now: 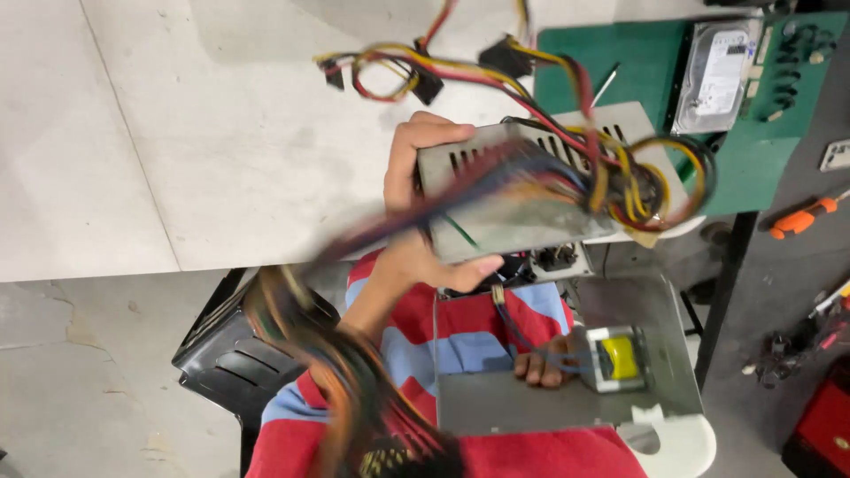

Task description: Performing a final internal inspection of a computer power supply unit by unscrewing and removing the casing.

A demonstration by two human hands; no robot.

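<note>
Both hands are busy; left hand (416, 204) grips the grey power supply case (522, 199) with its trailing wires (620, 168); right hand (542, 367) clasps a metal cover plate (540, 403) in the lap.

A hard drive (719, 75) is lying on a green mat (753, 168) at the table's corner, an orange-handled screwdriver (801, 219) is resting nearby, and a black case (232, 354) is sitting below.

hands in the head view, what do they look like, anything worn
The left hand and right hand are bare: no gloves, rings or watch visible. The left forearm is uncovered. A red and light blue striped shirt shows below it.
</note>
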